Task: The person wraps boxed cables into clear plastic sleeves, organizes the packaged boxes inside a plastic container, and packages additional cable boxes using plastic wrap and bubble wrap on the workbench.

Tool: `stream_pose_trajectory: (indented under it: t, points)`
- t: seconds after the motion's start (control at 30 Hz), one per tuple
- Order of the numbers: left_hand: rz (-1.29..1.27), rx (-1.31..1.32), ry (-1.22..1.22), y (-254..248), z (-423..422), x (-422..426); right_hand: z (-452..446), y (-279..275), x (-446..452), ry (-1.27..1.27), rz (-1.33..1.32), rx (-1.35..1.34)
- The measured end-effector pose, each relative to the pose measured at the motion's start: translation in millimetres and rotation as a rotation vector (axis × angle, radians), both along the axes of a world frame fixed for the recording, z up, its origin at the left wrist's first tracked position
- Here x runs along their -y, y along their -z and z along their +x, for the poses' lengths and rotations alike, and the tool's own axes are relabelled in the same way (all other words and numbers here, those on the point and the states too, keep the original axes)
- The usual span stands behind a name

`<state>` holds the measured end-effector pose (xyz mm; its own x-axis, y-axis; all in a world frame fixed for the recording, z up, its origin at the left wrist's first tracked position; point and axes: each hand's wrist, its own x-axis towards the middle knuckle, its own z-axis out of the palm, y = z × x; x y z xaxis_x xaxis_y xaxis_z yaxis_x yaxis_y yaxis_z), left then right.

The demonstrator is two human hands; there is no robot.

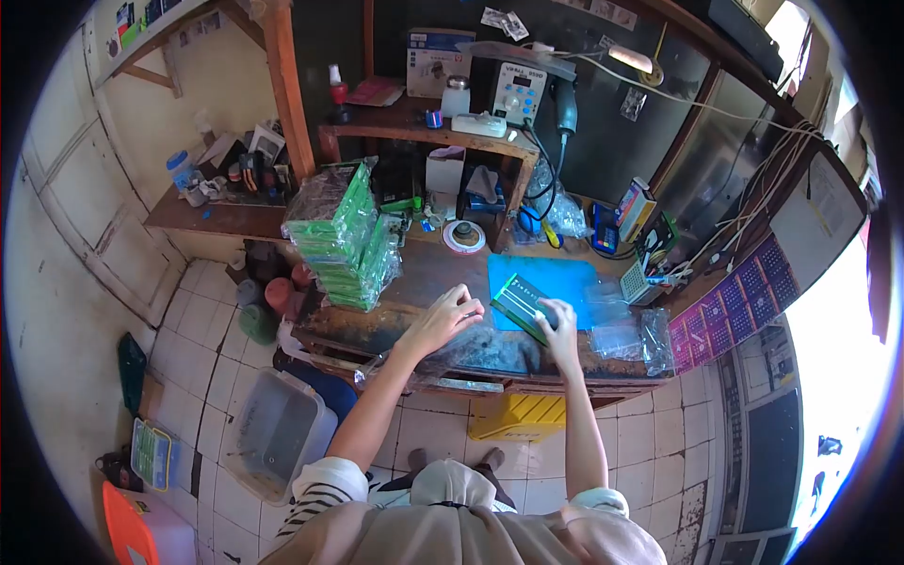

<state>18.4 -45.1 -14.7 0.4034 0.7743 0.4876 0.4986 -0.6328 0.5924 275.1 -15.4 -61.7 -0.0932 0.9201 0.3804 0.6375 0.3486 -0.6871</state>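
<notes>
My right hand [559, 331] grips the lower right corner of a flat green-and-black pack [521, 299] with pale stripes on its face. The pack is tilted over a blue work mat [565, 278]. To the left of the pack is my left hand [444, 322], apart from it, with its fingers curled and pressed together. Whatever those fingers may hold is too small to make out. Below the left hand, crumpled clear plastic [471, 347] lies along the front edge of the wooden desk [428, 273].
Plastic-wrapped green packs [334, 235] are stacked at the desk's left. A round white-rimmed dish [463, 236] sits behind the hands. Clear plastic sleeves [617, 341] and a white basket [642, 282] are at right. A hot-air station [518, 92] stands on the shelf; a grey tub [280, 438] is on the floor.
</notes>
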Motion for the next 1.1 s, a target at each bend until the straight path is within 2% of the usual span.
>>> stream_pose_trajectory:
  t: [0.07, 0.17, 0.2, 0.27, 0.33, 0.43, 0.47, 0.67, 0.8, 0.93, 1.03, 1.1]
  points:
    - [0.005, -0.003, 0.002, 5, 5, -4, 19, 25, -13, 0.21, -0.023, 0.269]
    - [0.039, 0.016, -0.019, 7, 14, -11, 43, 60, -31, 0.209, -0.188, 0.282]
    - [0.03, 0.002, -0.033, 5, 17, -12, 44, 56, -31, 0.206, -0.189, 0.277]
    - [0.015, -0.018, -0.056, 3, 22, -12, 47, 49, -29, 0.162, -0.362, 0.307]
    - [0.026, -0.039, -0.069, -2, 27, -13, 42, 37, -24, 0.164, -0.374, 0.294]
    - [0.053, -0.088, -0.1, -5, 34, -19, 37, 23, -20, 0.059, -0.171, 0.032]
    - [0.061, -0.091, -0.104, -6, 36, -21, 35, 21, -19, 0.005, 0.01, 0.028]
    - [0.114, -0.121, -0.124, -24, 53, -24, 38, -53, -29, -0.081, 0.066, -0.249]
    - [0.155, -0.136, -0.166, -28, 60, -29, 42, -88, -44, -0.206, 0.179, -0.048]
    - [0.164, -0.137, -0.201, -36, 65, -29, 39, -71, -60, -0.369, 0.192, 0.124]
    - [0.165, -0.156, -0.223, -38, 65, -30, 35, -63, -71, -0.435, 0.23, 0.028]
    - [0.16, -0.164, -0.254, -42, 63, -30, 33, -56, -81, -0.341, 0.307, -0.083]
